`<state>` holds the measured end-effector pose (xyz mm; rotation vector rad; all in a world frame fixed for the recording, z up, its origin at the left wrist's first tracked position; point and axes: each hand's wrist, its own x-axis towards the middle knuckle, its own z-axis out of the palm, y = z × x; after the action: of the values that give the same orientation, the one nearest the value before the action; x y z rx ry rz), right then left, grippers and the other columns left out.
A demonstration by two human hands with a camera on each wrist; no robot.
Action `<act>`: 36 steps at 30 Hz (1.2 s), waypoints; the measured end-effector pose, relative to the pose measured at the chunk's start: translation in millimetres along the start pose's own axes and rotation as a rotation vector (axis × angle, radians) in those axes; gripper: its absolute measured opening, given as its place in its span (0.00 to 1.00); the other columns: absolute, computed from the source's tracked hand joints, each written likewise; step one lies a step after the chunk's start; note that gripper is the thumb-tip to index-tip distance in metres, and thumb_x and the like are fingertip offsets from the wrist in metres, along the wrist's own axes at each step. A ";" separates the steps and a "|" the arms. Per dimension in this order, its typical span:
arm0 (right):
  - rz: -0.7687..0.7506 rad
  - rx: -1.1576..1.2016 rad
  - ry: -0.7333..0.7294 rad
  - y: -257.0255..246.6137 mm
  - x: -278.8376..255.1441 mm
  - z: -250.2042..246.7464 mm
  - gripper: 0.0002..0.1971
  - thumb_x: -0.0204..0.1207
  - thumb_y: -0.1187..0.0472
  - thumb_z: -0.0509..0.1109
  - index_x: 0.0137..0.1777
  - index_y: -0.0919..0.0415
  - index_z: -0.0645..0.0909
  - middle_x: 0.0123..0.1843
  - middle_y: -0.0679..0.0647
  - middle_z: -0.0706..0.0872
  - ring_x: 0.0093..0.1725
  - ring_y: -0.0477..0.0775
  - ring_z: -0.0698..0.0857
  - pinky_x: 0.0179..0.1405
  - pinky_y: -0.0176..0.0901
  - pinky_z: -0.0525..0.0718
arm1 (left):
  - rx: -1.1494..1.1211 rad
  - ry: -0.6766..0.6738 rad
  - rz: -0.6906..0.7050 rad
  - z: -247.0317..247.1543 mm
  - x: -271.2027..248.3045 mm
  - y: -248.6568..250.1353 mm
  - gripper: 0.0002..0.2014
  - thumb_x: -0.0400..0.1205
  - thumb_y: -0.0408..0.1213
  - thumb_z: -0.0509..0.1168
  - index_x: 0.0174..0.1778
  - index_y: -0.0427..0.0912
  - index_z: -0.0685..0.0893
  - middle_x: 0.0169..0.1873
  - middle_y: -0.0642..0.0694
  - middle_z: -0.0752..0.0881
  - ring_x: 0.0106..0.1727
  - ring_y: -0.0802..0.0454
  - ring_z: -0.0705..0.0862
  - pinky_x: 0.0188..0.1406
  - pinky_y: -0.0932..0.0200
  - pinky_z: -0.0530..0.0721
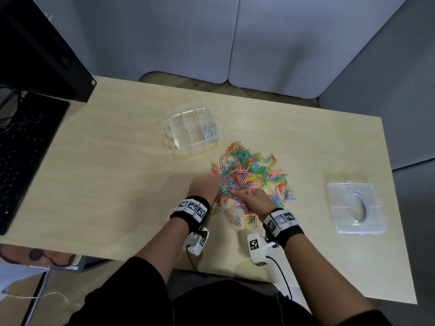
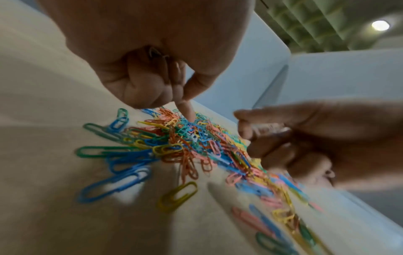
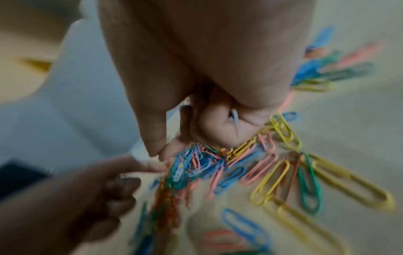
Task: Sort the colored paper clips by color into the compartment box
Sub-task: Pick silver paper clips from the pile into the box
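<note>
Tan table [image 1: 117, 175] bears tangled multicolored paper clips [image 1: 249, 172].

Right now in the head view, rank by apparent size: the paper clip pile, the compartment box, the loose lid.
1. paper clip pile, the widest spread on the table.
2 and 3. loose lid and compartment box: too close to rank. The lid looks slightly bigger, but it lies nearer the camera, so that may be perspective.

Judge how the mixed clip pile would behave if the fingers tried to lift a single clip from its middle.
The pile of paper clips lies densely overlapped, so neighbours would probably snag and lift along. The clips look thin and light, so likely to slide on the smooth table. Loose ones at the near edge probably come away cleaner.
</note>
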<state>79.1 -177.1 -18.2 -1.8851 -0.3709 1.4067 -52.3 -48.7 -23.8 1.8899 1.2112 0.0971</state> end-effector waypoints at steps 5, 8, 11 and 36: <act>-0.311 -0.739 0.226 7.4 24.5 13.0 0.06 0.72 0.48 0.77 0.42 0.48 0.89 0.32 0.46 0.87 0.30 0.47 0.85 0.33 0.42 0.86 | 0.171 -0.004 0.068 1.1 -3.3 0.2 0.05 0.73 0.45 0.76 0.40 0.50 0.90 0.35 0.55 0.86 0.36 0.56 0.82 0.40 0.63 0.82; -0.404 -0.941 0.294 11.3 30.1 18.4 0.05 0.75 0.48 0.74 0.42 0.47 0.87 0.34 0.45 0.87 0.34 0.49 0.85 0.34 0.45 0.87 | 0.233 -0.002 0.088 1.3 0.8 -0.5 0.07 0.74 0.46 0.76 0.45 0.50 0.91 0.39 0.53 0.89 0.38 0.55 0.82 0.43 0.64 0.80; -0.439 -0.968 0.262 15.2 33.8 16.4 0.05 0.78 0.51 0.72 0.42 0.48 0.86 0.36 0.46 0.88 0.35 0.49 0.86 0.36 0.47 0.88 | 0.286 -0.041 0.136 0.4 3.8 -1.2 0.08 0.76 0.46 0.75 0.48 0.50 0.92 0.45 0.53 0.91 0.45 0.53 0.87 0.50 0.60 0.84; 0.118 0.799 -0.242 -10.0 -11.4 -30.1 0.12 0.83 0.65 0.65 0.61 0.70 0.83 0.42 0.59 0.89 0.39 0.51 0.88 0.39 0.38 0.89 | 0.014 -0.234 -0.015 -9.3 -1.6 -7.7 0.06 0.87 0.40 0.59 0.47 0.42 0.74 0.52 0.35 0.86 0.51 0.37 0.84 0.47 0.53 0.78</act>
<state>104.4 -189.0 0.5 -1.1025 0.1862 1.5554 -62.9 -43.0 -22.8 1.8459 1.0680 -0.1370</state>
